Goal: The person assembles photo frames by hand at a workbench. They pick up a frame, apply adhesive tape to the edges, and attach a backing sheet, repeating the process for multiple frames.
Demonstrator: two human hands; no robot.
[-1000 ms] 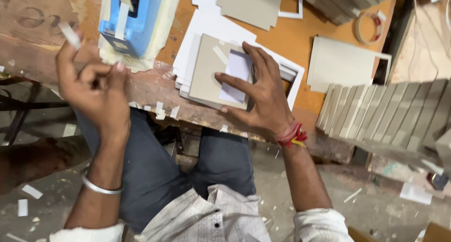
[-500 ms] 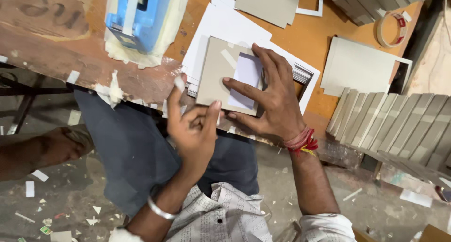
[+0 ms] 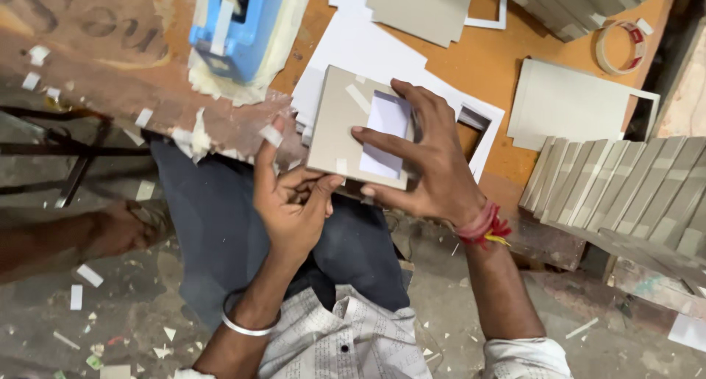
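My right hand (image 3: 434, 166) lies spread over a grey cardboard frame (image 3: 334, 122), fingers on top and thumb at its near edge, holding it at the table's front edge. A white sheet (image 3: 386, 118) fills the frame's window, with short tape bits on the board around it. My left hand (image 3: 290, 202) sits just below the frame's lower left corner. A small strip of pale tape (image 3: 271, 135) is stuck to its raised fingertip, and its thumb touches the frame's near edge.
A blue tape dispenser (image 3: 239, 26) stands at the back left on the worn orange table (image 3: 485, 63). White mat boards (image 3: 353, 48) lie under the frame, a tape roll (image 3: 621, 48) back right, a row of grey boards (image 3: 625, 188) right. Another person's foot (image 3: 110, 228) rests at left.
My left hand came down from the upper left with the tape strip and now sits at the frame's lower left corner. The right hand stayed pressed on the frame.
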